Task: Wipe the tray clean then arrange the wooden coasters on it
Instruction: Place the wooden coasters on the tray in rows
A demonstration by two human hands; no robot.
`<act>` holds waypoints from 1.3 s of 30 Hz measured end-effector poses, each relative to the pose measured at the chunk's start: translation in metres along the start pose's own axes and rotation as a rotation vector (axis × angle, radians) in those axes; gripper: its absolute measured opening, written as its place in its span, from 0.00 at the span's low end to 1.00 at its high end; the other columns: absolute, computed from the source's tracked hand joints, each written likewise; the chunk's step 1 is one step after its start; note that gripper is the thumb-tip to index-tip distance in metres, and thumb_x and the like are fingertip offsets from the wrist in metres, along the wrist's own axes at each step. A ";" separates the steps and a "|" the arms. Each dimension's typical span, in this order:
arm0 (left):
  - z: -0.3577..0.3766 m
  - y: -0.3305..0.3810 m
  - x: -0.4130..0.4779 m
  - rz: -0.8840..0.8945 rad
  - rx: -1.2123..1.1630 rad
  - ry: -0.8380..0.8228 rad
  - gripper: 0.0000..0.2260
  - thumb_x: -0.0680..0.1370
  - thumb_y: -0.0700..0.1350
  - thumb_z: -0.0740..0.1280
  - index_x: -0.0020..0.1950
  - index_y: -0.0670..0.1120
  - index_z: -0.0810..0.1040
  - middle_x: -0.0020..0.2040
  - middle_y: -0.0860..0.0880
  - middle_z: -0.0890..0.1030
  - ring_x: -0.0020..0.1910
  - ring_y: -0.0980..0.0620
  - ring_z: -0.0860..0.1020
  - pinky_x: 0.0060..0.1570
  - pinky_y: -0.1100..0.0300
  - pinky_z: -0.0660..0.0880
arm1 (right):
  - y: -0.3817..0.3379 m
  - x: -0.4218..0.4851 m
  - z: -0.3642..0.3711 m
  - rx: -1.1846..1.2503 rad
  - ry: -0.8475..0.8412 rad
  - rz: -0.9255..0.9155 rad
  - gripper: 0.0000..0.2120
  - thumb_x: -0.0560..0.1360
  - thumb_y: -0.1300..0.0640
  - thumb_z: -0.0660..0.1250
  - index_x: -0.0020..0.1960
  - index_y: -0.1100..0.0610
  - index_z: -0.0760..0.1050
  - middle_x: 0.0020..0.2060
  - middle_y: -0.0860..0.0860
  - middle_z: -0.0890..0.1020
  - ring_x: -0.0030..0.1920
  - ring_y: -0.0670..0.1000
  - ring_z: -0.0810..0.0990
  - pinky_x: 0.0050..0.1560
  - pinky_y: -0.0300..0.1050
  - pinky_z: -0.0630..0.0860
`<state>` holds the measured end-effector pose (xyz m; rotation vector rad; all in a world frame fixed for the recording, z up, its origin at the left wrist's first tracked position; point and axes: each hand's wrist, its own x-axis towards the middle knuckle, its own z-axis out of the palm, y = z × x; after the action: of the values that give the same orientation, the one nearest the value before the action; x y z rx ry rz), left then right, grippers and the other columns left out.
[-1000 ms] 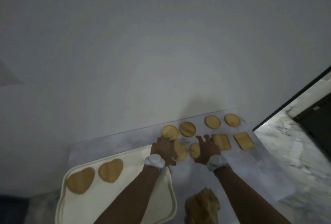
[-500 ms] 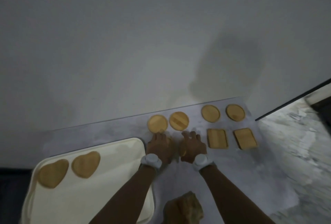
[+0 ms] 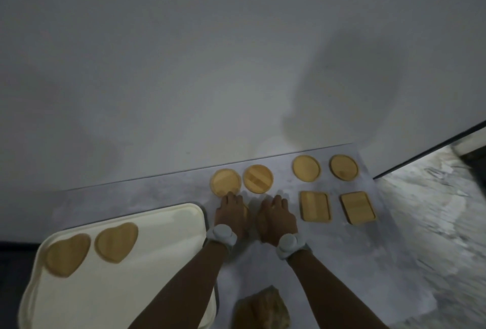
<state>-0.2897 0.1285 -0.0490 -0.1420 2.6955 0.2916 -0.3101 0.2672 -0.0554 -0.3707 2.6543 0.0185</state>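
Wooden coasters, two heart-shaped (image 3: 92, 247), already at far left corner of cream tray (image 3: 163, 223); four round (image 3: 257, 178) along far edge of grey marbled counter (image 3: 342, 263), two rectangular (image 3: 315, 206) toward right end. Left hand (image 3: 231, 213) and right hand (image 3: 276, 215) palm-down just right of tray, fingers curled over further coasters beneath; firmness of grip cannot be told. Likely risks: dragged pieces catching on raised tray rim; thin discs slipping from a shallow pinch. Crumpled cloth (image 3: 263, 310) at near edge. Plain pale wall behind, dim light, marbled floor at right.
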 end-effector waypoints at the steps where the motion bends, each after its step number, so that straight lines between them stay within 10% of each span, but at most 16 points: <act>1: 0.000 -0.001 -0.001 0.005 0.003 -0.002 0.26 0.78 0.51 0.64 0.74 0.44 0.62 0.75 0.42 0.62 0.72 0.46 0.66 0.59 0.52 0.76 | 0.001 0.000 0.000 -0.003 0.003 -0.001 0.25 0.78 0.49 0.61 0.70 0.59 0.63 0.66 0.60 0.69 0.69 0.59 0.67 0.52 0.52 0.80; 9: -0.032 -0.031 -0.018 0.047 -0.034 0.012 0.30 0.75 0.52 0.66 0.75 0.43 0.61 0.72 0.40 0.65 0.71 0.42 0.67 0.57 0.46 0.77 | -0.026 -0.005 -0.039 -0.043 -0.077 -0.046 0.48 0.62 0.48 0.80 0.74 0.55 0.59 0.72 0.60 0.61 0.72 0.61 0.61 0.56 0.54 0.80; 15: -0.057 -0.090 -0.036 -0.001 -0.044 0.004 0.45 0.66 0.55 0.76 0.76 0.43 0.59 0.70 0.39 0.65 0.70 0.39 0.67 0.60 0.45 0.75 | -0.077 -0.009 -0.062 -0.009 -0.063 -0.143 0.45 0.62 0.52 0.79 0.73 0.54 0.61 0.71 0.59 0.61 0.70 0.61 0.66 0.52 0.54 0.82; 22: -0.058 -0.159 -0.057 0.002 0.153 0.001 0.32 0.63 0.55 0.78 0.61 0.41 0.76 0.61 0.41 0.72 0.63 0.37 0.69 0.52 0.47 0.77 | -0.153 -0.006 -0.057 -0.059 -0.045 -0.238 0.44 0.61 0.51 0.79 0.72 0.53 0.62 0.70 0.58 0.63 0.71 0.61 0.62 0.54 0.54 0.79; 39: -0.020 -0.210 -0.067 -0.114 -0.027 -0.050 0.47 0.60 0.55 0.81 0.72 0.39 0.65 0.70 0.38 0.67 0.68 0.40 0.68 0.61 0.47 0.77 | -0.220 0.008 -0.010 -0.141 -0.042 -0.272 0.42 0.65 0.50 0.77 0.73 0.54 0.62 0.74 0.59 0.62 0.73 0.60 0.62 0.65 0.54 0.70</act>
<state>-0.2071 -0.0771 -0.0410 -0.2917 2.6233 0.2931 -0.2642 0.0527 -0.0392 -0.7662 2.5457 0.1260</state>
